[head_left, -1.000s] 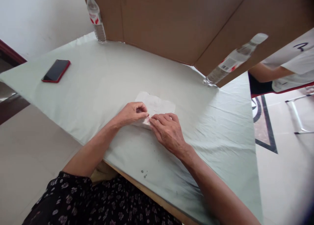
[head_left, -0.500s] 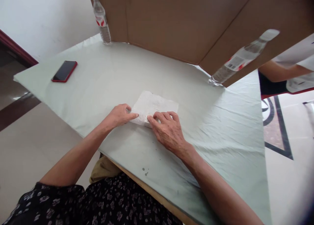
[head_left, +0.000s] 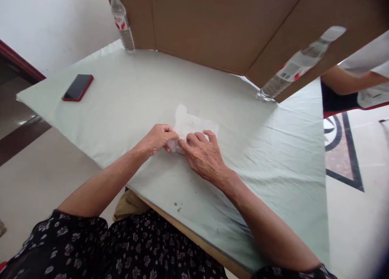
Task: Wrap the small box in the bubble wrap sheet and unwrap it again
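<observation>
A white paper tissue [head_left: 194,125] lies in the middle of the table on a pale green cloth [head_left: 273,149]. My left hand [head_left: 158,139] is closed, pinching the tissue's near left corner and lifting that edge off the cloth. My right hand [head_left: 205,155] rests on the tissue's near edge, fingers curled and pressing it down, fingertips close to the left hand's thumb. The far part of the tissue stays flat on the cloth.
A red phone [head_left: 77,87] lies at the far left. A cardboard screen [head_left: 219,27] stands across the back, with one water bottle [head_left: 120,21] at its left end and another [head_left: 299,62] at the right. Another person's arm [head_left: 349,80] shows beyond the screen's right edge.
The left hand has gone from lying flat beside the tissue to pinching its left corner and raising it. The right hand stays on the near edge.
</observation>
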A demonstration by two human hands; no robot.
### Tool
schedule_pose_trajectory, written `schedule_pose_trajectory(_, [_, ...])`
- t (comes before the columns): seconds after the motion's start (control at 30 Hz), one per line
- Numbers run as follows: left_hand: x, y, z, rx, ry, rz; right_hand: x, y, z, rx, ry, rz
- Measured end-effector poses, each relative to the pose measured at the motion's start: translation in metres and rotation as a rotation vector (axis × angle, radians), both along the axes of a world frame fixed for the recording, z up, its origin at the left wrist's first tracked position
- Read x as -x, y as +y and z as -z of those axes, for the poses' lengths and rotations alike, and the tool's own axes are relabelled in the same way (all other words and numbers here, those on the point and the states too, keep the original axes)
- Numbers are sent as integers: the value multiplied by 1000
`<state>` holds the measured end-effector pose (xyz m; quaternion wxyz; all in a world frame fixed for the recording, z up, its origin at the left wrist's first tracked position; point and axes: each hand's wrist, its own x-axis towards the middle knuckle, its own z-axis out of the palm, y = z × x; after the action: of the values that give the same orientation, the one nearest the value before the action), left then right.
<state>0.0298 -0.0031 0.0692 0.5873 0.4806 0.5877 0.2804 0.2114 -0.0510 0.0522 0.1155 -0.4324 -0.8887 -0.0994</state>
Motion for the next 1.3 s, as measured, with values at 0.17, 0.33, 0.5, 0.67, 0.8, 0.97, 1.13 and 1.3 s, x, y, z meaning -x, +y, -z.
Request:
schedule_pose_trajectory(0.17, [-7,1,-6,10,-37,46,0,-5,-6,42,10,-4])
schedule_pose_trajectory(0.33, [-2,1,-12,-45,15,291,-7,-11,-10,84,187,3])
schedule_pose_trajectory(0.5, [1,-5,-7,-415,336,470,-46,-26,3,81,464,320])
schedule_pose_trajectory(0.67, [4,-15,4,-617,369,482,-70,-36,13,547,623,564])
schedule_pose_trajectory(0.8, [4,-19,9,-601,321,434,-56,-26,16,626,697,584])
schedule_pose_trajectory(0.97, [-1,-29,11,-639,361,419,-38,-6,30,550,864,535])
schedule_pose_trajectory(1.13, [-4,-36,17,-742,509,441,-29,-1,34,546,1024,504])
schedule_pose_trajectory(1.3, [-4,-30,17,-818,645,520,-19,0,25,522,1080,509])
